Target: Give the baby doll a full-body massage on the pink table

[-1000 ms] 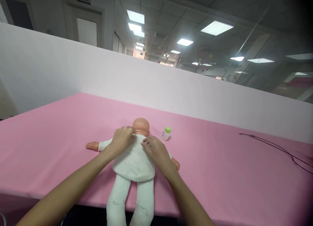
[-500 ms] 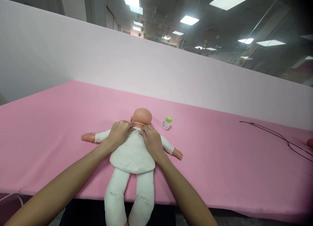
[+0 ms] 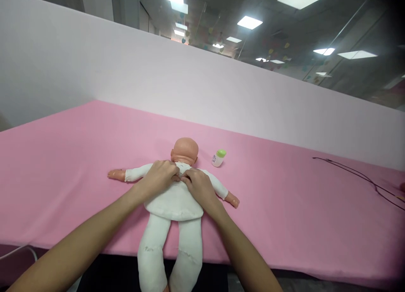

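Note:
A baby doll [image 3: 175, 201] with a white cloth body lies face down, its bald plastic head [image 3: 186, 150] turned away from me and its arms spread out. My left hand [image 3: 163, 174] rests on the left of its upper back, fingers curled and pinching at the cloth near the middle. From the other side my right hand [image 3: 199, 183] does the same, thumb and fingers pressed together on the cloth. The fingertips of both hands nearly meet just below the neck. What exactly lies between them is too small to make out.
Right of the doll's head stands a small translucent bottle [image 3: 219, 158] with a green cap. A pink cloth [image 3: 284, 207] covers the table, backed by a white partition [image 3: 221, 94]. A thin dark cable [image 3: 354, 173] lies at the right. The doll's legs hang over the front edge.
Both hands have slid down from the doll's neck seam to its upper back, and their fingertips have come closer together. The doll lies as before; the view has shifted slightly.

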`<state>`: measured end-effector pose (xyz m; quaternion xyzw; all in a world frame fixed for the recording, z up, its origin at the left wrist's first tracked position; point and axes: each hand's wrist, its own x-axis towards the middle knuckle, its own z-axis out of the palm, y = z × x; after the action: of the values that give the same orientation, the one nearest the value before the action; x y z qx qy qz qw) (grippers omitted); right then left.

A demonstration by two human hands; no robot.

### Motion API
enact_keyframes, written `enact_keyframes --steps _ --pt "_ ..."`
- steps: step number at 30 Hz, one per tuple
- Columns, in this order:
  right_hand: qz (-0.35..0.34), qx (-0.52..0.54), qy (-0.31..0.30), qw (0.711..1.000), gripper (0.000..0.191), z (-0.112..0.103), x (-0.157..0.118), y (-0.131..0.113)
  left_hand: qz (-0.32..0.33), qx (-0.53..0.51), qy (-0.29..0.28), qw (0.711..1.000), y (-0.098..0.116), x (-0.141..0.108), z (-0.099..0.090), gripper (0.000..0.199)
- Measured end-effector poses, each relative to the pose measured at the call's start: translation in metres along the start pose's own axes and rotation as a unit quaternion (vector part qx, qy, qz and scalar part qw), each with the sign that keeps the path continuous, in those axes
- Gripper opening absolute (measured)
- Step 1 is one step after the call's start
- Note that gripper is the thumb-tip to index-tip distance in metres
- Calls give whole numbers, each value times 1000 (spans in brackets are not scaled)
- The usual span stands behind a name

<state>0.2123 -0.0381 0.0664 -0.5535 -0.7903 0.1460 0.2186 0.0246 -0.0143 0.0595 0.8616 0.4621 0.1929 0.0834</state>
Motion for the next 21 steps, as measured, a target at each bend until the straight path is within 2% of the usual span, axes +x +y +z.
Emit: enact_keyframes --steps 3,6,8,11,15,21 --pt "-29 87 -4 996 18 -12 -1 7 25 -9 42 999 -4 0 0 22" --pt "-65 173 -47 982 7 -21 -2 14 55 -6 82 995 -4 -2 -5 17" --pt "-79 168 -72 980 4 -22 -2 15 57 -26 47 997 -1 -5 -9 22" --pt "-73 111 -75 988 4 -17 -3 11 55 -70 -22 996 4 -11 -18 31" --pt "-57 65 -72 994 19 -10 -6 4 51 -98 -75 991 2 -13 -23 23" --pt "-70 59 -56 994 20 -12 -7 0 35 -94 -50 994 3 -10 -13 20"
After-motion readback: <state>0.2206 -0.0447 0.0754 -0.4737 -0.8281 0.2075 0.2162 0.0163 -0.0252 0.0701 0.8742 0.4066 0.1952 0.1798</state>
